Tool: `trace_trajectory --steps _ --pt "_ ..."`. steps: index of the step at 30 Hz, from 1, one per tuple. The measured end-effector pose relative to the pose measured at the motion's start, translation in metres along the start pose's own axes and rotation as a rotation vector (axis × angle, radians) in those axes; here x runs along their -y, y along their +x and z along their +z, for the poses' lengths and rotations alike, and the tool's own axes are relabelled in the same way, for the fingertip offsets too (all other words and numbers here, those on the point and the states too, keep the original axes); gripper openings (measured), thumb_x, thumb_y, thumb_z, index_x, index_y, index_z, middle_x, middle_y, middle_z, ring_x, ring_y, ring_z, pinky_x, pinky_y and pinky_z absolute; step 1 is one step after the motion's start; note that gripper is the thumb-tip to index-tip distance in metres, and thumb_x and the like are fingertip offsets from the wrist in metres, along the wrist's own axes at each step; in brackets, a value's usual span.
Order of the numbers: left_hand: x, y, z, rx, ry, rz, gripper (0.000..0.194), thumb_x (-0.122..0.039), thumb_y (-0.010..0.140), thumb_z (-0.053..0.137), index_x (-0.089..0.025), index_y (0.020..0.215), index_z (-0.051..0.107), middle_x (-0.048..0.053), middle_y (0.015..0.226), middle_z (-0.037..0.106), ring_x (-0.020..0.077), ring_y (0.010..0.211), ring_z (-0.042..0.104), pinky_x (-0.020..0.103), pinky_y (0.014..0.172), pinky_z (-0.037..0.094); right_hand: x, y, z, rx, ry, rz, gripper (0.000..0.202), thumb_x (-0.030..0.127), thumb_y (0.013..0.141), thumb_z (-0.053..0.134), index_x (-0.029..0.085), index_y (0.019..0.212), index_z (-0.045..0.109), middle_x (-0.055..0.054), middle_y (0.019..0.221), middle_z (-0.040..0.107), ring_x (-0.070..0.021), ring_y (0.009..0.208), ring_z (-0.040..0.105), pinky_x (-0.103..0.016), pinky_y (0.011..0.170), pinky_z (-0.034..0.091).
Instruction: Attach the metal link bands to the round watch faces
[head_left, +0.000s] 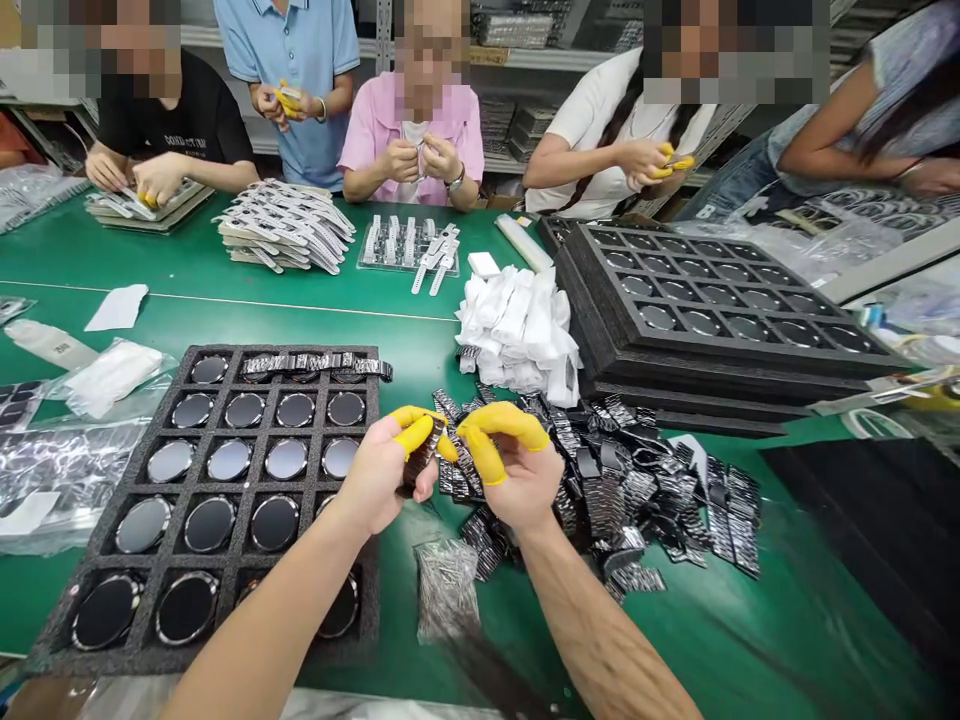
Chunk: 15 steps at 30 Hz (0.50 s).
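My left hand (386, 470) and my right hand (517, 465) meet over the green table, both wearing yellow finger cots. Together they pinch a dark metal watch band piece (421, 458) between thumbs and forefingers. Left of my hands lies a black foam tray (90, 540) holding several round watch faces in its cells, with a few finished metal bands (315, 365) laid along its far edge. Under and right of my right hand spreads a heap of loose metal band segments (637, 490).
A pile of white wrapped pieces (521, 330) sits behind the heap. Stacked black trays (712, 320) stand at right. A small bag of pins (446, 585) lies near my wrists. Several people work across the table, with white straps (289, 225) stacked before them.
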<state>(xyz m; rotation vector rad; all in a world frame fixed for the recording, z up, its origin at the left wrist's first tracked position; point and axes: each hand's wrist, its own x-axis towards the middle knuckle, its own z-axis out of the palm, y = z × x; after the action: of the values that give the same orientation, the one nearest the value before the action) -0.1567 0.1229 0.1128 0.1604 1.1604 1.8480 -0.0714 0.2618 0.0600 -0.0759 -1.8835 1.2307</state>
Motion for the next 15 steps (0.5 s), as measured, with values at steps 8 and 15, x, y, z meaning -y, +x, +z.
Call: trace_trajectory --steps 8,15 --pt "-0.002 0.002 -0.001 -0.053 -0.041 0.018 0.047 -0.049 0.067 0.092 -0.017 0.083 0.063 -0.005 0.055 0.055 0.0056 0.035 0.039 0.019 0.036 0.028 0.004 0.018 0.021 -0.005 -0.084 -0.130 0.007 0.022 0.095 0.066 0.027 0.092 0.070 -0.004 0.089 0.071 -0.0197 0.077 0.068 -0.034 0.065 0.058" --pt "0.000 0.002 -0.002 -0.091 -0.061 0.039 0.048 -0.049 0.066 0.093 -0.016 0.084 0.064 -0.003 0.062 0.061 0.0045 0.036 0.040 0.019 0.037 0.028 0.001 0.023 0.015 -0.003 -0.044 -0.189 0.014 0.015 0.094 0.068 0.028 0.095 0.073 -0.003 0.091 0.074 -0.0191 0.081 0.072 -0.035 0.072 0.062"
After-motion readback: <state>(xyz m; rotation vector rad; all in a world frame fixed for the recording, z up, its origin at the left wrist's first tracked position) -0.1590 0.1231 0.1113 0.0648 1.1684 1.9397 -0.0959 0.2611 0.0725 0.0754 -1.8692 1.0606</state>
